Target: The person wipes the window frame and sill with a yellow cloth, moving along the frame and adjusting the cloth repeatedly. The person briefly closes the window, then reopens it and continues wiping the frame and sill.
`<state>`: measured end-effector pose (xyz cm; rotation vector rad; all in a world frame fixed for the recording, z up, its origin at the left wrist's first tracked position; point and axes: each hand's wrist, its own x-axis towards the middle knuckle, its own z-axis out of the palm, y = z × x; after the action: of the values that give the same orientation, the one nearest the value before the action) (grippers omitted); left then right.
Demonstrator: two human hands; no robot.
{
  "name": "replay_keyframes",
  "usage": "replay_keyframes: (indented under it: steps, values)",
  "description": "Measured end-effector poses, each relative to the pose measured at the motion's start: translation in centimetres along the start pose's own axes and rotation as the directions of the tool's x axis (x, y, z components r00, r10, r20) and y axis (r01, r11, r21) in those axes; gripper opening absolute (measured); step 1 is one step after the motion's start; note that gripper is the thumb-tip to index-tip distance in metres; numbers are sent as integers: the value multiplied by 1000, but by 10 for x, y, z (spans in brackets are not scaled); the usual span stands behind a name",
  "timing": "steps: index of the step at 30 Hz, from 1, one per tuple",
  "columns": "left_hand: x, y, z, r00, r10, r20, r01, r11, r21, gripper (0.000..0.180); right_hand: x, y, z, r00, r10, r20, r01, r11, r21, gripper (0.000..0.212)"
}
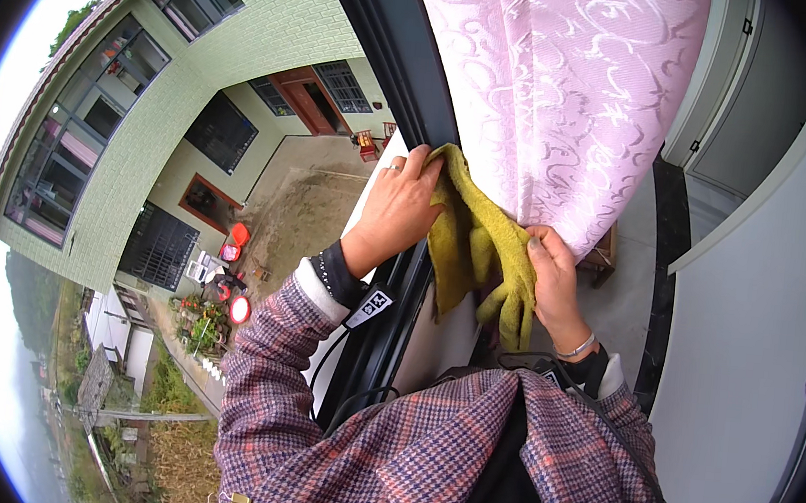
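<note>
At the frame's centre, the left hand [395, 211] and right hand [556, 286] each pinch a crumpled olive-yellow fuzzy cloth [498, 243], seemingly light, soft, floppy, best gripped by its edges.

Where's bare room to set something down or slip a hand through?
Set-down: floor between curtain and black strip. Hand room: above that floor, right of the right hand. Crowded: along the window frame, where left hand, glove and curtain crowd in.

The cloth [510, 259] is olive-yellow, the curtain [570, 94] pink with swirls.
</note>
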<state>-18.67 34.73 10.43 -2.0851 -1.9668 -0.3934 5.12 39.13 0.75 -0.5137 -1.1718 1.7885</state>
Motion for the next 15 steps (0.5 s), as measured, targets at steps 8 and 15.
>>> replay_keyframes:
  steps: [8, 15]
  values:
    - [-2, 4, 21, 994, -9, 108, -6, 990, 141, 52, 3, 11, -4, 999, 10, -39, -12, 999, -46, 14]
    - [-6, 13, 19, 993, 107, -53, -90, 962, 258, 46, 6, 5, -4, 999, 33, -22, -34, 997, -62, 14]
